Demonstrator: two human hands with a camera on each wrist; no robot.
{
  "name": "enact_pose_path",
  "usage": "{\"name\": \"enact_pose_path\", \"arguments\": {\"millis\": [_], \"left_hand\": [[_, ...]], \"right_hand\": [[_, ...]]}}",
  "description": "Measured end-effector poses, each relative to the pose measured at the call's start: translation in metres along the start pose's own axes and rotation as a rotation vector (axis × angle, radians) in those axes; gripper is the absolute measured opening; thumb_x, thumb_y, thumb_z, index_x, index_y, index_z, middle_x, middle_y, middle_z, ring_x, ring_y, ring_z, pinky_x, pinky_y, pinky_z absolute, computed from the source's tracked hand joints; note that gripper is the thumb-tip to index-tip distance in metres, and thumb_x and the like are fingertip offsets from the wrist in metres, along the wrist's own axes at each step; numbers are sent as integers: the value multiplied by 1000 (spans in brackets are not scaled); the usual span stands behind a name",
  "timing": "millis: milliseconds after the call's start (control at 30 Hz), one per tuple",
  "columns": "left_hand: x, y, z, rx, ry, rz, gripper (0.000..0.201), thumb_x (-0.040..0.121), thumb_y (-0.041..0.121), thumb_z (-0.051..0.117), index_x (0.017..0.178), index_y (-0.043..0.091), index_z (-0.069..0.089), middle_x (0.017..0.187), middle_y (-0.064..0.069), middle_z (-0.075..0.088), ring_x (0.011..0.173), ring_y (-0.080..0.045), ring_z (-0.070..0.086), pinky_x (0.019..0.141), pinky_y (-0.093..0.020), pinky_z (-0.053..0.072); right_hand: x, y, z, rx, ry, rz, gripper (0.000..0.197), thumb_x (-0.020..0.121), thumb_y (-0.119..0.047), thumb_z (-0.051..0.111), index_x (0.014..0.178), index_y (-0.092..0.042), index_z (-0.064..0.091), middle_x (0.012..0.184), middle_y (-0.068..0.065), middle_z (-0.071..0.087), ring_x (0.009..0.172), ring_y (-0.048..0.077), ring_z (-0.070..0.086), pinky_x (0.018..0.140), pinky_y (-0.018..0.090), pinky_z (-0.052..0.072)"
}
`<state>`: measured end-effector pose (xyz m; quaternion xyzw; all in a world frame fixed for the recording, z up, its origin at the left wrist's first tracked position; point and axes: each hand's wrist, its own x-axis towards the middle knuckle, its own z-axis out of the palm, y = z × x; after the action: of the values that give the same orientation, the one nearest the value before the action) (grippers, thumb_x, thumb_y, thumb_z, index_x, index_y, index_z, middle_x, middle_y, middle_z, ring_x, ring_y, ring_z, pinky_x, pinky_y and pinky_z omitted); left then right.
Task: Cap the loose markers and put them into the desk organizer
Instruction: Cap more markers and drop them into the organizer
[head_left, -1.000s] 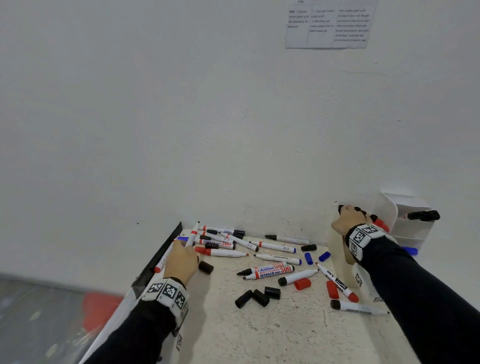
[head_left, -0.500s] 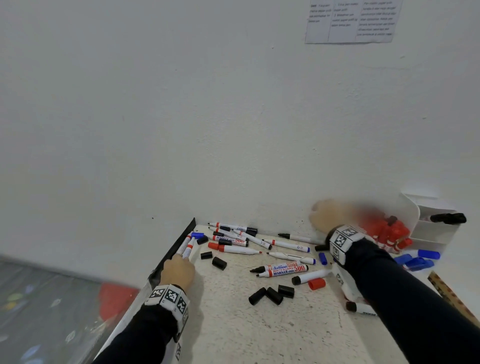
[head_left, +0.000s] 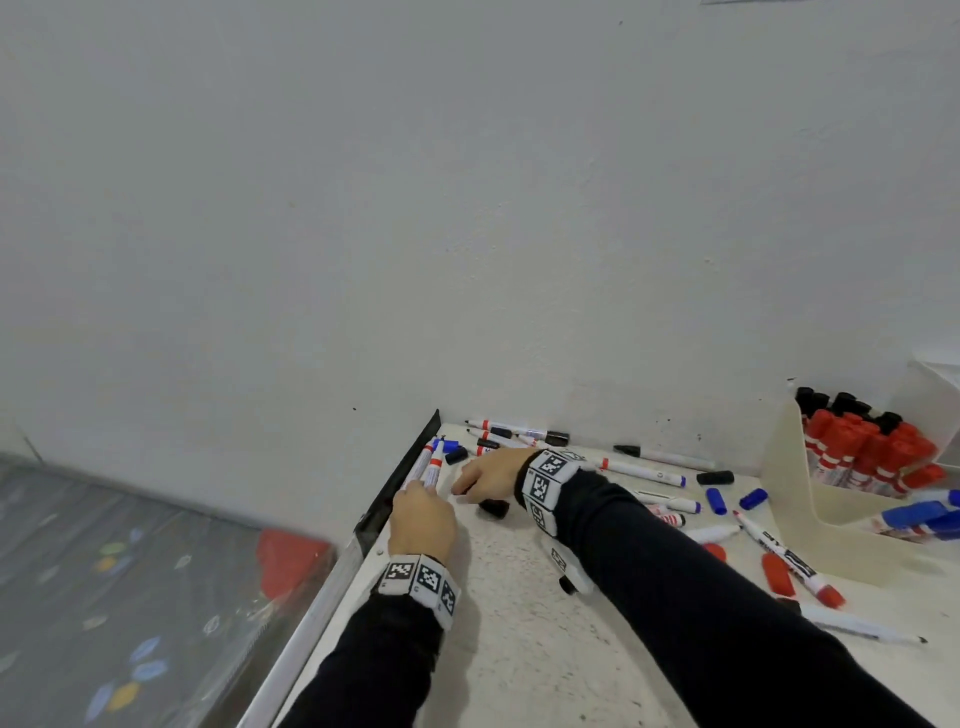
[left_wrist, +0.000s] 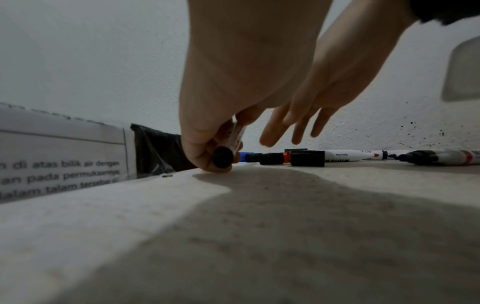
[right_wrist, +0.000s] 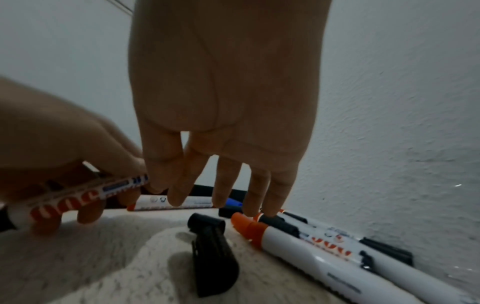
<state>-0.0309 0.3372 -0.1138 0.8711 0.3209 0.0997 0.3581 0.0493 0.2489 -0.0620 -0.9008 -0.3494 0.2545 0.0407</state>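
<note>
White wall is backing a speckled desk (head_left: 519, 649). Well left of the desk organizer (head_left: 810, 514), the left hand (head_left: 422, 525) is pinching a marker (head_left: 431, 465), likely steadying it for capping, while the right hand (head_left: 491, 475), fingers spread straight, is reaching toward a loose black cap (right_wrist: 213, 257).

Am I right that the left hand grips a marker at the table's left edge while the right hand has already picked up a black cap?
Not quite. The left hand does grip a marker at the table's left edge, but the right hand holds nothing: the right wrist view shows its fingers straight and bare, with the black cap lying on the table below them.
</note>
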Motion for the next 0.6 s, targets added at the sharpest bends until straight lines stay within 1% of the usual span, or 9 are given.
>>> {"name": "enact_pose_path", "arguments": {"millis": [67, 167, 233, 300, 367, 400, 467, 533, 600], "left_hand": [[0, -1, 1, -9, 4, 3, 29, 99, 18, 36, 118, 2, 51, 117, -16, 54, 104, -27, 56, 84, -34, 45], [1, -1, 1, -34, 17, 12, 30, 98, 17, 37, 120, 2, 51, 119, -16, 53, 104, -26, 56, 84, -32, 45], [1, -1, 1, -34, 19, 26, 30, 98, 17, 37, 122, 2, 50, 120, -16, 52, 105, -26, 54, 83, -30, 43], [0, -1, 1, -40, 31, 41, 31, 99, 17, 36, 122, 2, 49, 120, -16, 52, 105, -26, 53, 84, -32, 42], [0, -1, 1, -54, 51, 54, 31, 99, 17, 35, 123, 3, 49, 119, -16, 51, 105, -27, 53, 86, -36, 43], [0, -2, 1, -57, 66, 57, 32, 99, 17, 34, 124, 3, 49, 118, -16, 51, 105, -29, 53, 87, -38, 42], [0, -3, 1, -41, 94, 59, 34, 99, 19, 32, 126, 5, 48, 118, -15, 51, 106, -29, 52, 87, -39, 40], [1, -3, 2, -21, 101, 67, 34, 100, 21, 32, 128, 10, 48, 118, -12, 50, 106, -27, 52, 88, -39, 39], [1, -4, 3, 0, 94, 83, 34, 100, 23, 33, 130, 13, 47, 119, -10, 50, 107, -26, 52, 90, -39, 38]], "right_hand": [[8, -5, 4, -40, 18, 8, 36, 95, -27, 50, 130, -24, 55, 141, -3, 48, 132, 17, 39, 112, 31, 26], [15, -8, 8, -100, 25, 40, 39, 95, -24, 49, 133, -18, 52, 142, 2, 46, 131, 20, 40, 108, 32, 29], [17, -9, 9, -100, 26, 48, 41, 95, -23, 49, 135, -16, 50, 143, 3, 45, 132, 21, 40, 108, 32, 29], [16, -8, 8, -94, 60, 32, 41, 95, -22, 50, 135, -16, 50, 143, 4, 45, 132, 22, 39, 108, 31, 29], [15, -5, 5, -27, 151, -7, 37, 93, -19, 51, 130, -15, 54, 140, 3, 48, 128, 20, 44, 104, 28, 33], [14, -3, 3, 32, 212, -21, 35, 92, -16, 53, 126, -13, 57, 136, 4, 52, 123, 19, 48, 99, 25, 36], [13, 2, -1, 182, 348, -8, 27, 89, -11, 54, 114, -11, 62, 122, 6, 59, 107, 19, 55, 85, 22, 40], [10, 10, -6, 341, 486, 28, 22, 88, -4, 50, 108, -8, 61, 108, 9, 60, 96, 21, 56, 75, 22, 39], [5, 17, -12, 448, 581, 67, 24, 89, -1, 47, 111, -6, 54, 107, 11, 57, 92, 22, 53, 74, 23, 39]]}}
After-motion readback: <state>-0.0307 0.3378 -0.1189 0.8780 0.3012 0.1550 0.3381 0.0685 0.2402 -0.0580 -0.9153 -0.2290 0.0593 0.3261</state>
